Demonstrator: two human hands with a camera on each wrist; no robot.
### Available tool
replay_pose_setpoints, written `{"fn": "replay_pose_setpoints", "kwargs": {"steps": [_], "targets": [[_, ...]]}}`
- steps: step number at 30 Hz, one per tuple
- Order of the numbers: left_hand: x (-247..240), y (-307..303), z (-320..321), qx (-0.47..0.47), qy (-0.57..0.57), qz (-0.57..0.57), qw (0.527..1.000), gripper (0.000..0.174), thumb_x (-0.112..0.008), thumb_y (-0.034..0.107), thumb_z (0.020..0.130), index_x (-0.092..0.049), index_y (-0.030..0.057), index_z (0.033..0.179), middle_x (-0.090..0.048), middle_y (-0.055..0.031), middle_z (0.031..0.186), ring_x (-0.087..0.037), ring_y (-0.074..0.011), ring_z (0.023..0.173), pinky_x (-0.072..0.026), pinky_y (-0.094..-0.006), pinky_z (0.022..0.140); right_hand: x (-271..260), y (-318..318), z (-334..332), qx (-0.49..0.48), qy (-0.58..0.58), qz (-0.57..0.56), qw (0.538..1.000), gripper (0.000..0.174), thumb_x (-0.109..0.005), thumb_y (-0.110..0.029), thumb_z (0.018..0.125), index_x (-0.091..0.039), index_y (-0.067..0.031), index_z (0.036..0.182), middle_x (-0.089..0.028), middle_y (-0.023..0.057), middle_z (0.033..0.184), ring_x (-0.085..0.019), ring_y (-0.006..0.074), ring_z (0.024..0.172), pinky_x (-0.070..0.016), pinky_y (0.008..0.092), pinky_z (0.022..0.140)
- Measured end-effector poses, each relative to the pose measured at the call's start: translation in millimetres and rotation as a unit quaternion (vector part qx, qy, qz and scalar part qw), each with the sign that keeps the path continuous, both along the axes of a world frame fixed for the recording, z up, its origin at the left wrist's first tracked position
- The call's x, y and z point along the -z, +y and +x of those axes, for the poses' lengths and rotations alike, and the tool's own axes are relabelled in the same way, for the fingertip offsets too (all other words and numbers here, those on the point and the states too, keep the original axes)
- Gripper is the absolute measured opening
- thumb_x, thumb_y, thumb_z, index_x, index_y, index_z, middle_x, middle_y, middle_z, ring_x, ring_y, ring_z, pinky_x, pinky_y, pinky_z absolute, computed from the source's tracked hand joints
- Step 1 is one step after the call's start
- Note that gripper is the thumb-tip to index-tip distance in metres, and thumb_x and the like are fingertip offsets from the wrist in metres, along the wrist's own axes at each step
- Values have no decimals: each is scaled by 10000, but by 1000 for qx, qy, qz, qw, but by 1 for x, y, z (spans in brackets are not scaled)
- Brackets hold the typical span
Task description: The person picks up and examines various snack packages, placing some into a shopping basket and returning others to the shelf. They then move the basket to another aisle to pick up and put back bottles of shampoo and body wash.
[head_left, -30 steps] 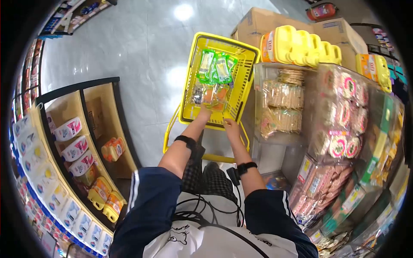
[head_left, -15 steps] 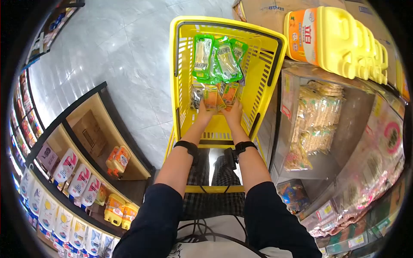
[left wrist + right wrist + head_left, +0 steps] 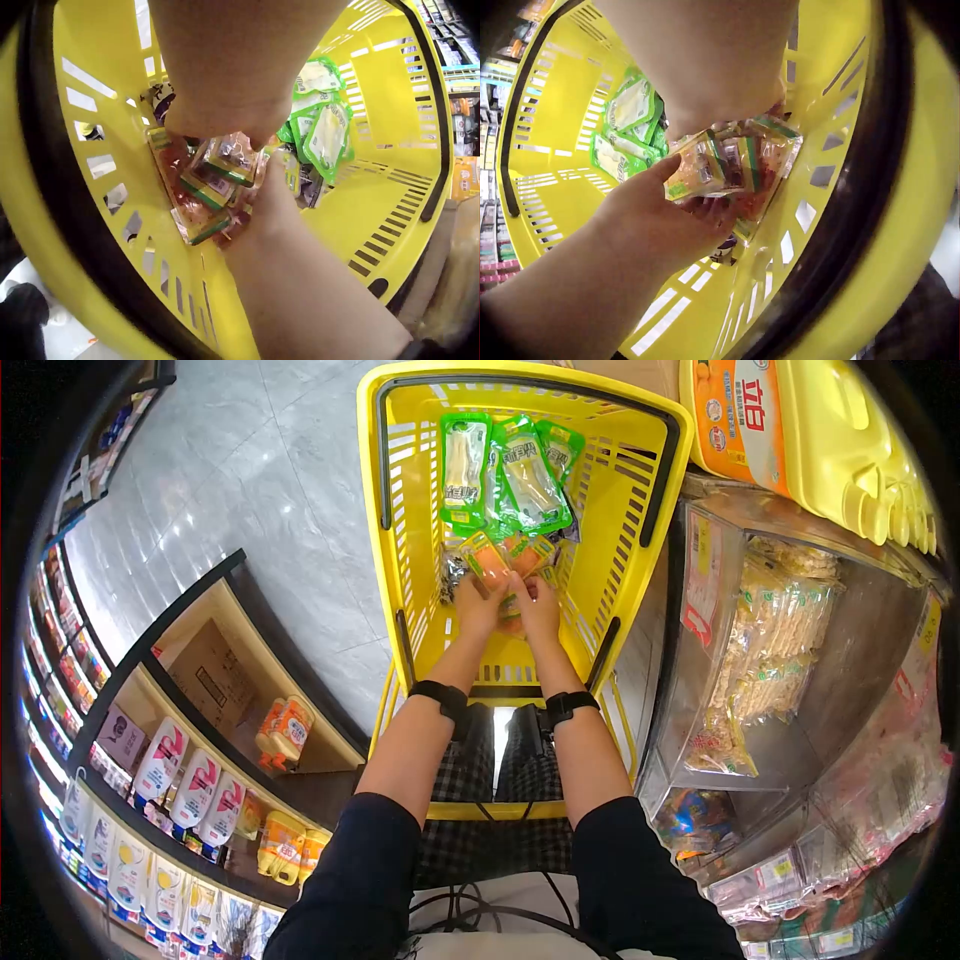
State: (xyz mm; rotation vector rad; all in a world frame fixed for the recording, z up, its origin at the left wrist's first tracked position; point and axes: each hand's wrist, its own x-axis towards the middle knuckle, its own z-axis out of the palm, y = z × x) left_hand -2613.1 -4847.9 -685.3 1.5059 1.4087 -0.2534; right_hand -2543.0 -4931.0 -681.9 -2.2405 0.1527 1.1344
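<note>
Inside the yellow shopping basket both hands are over a bunch of small clear-wrapped snack packets with orange contents and green-yellow labels. My left hand grips some of them; the right wrist view shows its thumb on top and its fingers underneath. Close beside it, my right hand holds the bunch from the other side, its fingers curled at the packets and partly hidden. Larger green packets with pale contents lie toward the basket's far end. Some dark packaging shows left of the orange packets.
Left of the basket stands a low shelf with bottles. On the right, a clear bin contains bagged biscuits, with large yellow jugs on top. Grey floor tiles show at the upper left.
My right hand has moved from the basket's near rim down to the orange packets. Both hands have come closer together over them, and the head view has drawn nearer to the basket.
</note>
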Motion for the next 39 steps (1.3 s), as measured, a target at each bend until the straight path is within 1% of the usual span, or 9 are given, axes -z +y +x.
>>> {"fn": "replay_pose_setpoints", "kwargs": {"steps": [3, 5, 11, 23, 24, 28, 32, 36, 39], "targets": [[-13, -5, 11, 95, 88, 146, 981, 501, -677, 196, 674, -430, 14, 1070, -489, -170, 951, -476, -308, 897, -388, -386, 794, 5, -1, -1, 37, 38, 101, 993, 532, -626, -430, 729, -545, 0, 1032, -556, 144, 960, -527, 216, 867, -413, 307, 737], [-4, -1, 11, 73, 38, 131, 988, 477, -696, 168, 661, -447, 16, 1038, -514, -149, 927, -500, -257, 857, -410, -360, 753, 6, 0, -2, 34, 49, 114, 992, 501, -668, -357, 726, -532, 12, 1035, -561, 77, 885, -513, 130, 799, -412, 247, 697], [1, 20, -3, 33, -49, -16, 998, 451, -720, 147, 626, -449, 18, 963, -520, -136, 866, -518, -261, 790, -427, -352, 723, 46, -1, -33, 222, 125, 203, 946, 492, -601, -365, 778, -503, -4, 1098, -574, 90, 975, -505, 169, 886, -375, 296, 800], [-88, 31, -12, 37, -10, -130, 991, 539, -728, 168, 601, -467, -24, 1032, -582, -176, 914, -586, -269, 820, -466, -349, 706, -82, 17, -35, 307, 167, 236, 906, 187, -523, -134, 828, -533, -34, 985, -568, 29, 870, -498, 116, 802, -373, 255, 725], [-123, 37, -4, 16, 1, -219, 976, 540, -723, 181, 613, -469, -33, 1039, -581, -176, 911, -587, -250, 818, -468, -343, 702, -106, 17, -32, 308, 156, 231, 910, 192, -538, -158, 825, -532, -37, 974, -552, 38, 853, -483, 126, 785, -376, 268, 707], [-288, 50, 11, -2, -161, -101, 982, 383, -635, 195, 734, -459, 0, 1013, -532, -90, 866, -525, -166, 875, -448, -281, 751, -266, 35, -6, 181, -30, 351, 918, 235, -523, -187, 842, -504, -15, 1001, -554, 51, 863, -499, 133, 820, -394, 282, 749], [-513, 20, 26, -116, -428, -114, 889, 458, -630, 15, 725, -396, 34, 1117, -493, -42, 919, -460, -122, 939, -429, -244, 781, -476, 2, 7, 170, -52, 475, 862, 261, -525, -142, 837, -497, 9, 1048, -575, 68, 908, -526, 125, 825, -424, 265, 733], [-634, -71, -2, 8, -569, -144, 810, 705, -664, -95, 640, -324, 35, 1244, -511, -51, 1017, -450, -111, 1026, -424, -253, 829, -604, -106, -18, 56, -223, 556, 799, 228, -463, -3, 831, -459, 18, 1058, -535, 62, 987, -512, 111, 872, -413, 248, 773], [-695, -163, -28, 68, -612, -233, 753, 664, -674, -99, 628, -361, 26, 1199, -531, -64, 1070, -484, -121, 1029, -425, -263, 845, -658, -199, -53, -43, -464, 483, 742, 266, -494, -104, 842, -476, 49, 1058, -535, 119, 1035, -529, 199, 924, -405, 316, 815]]}}
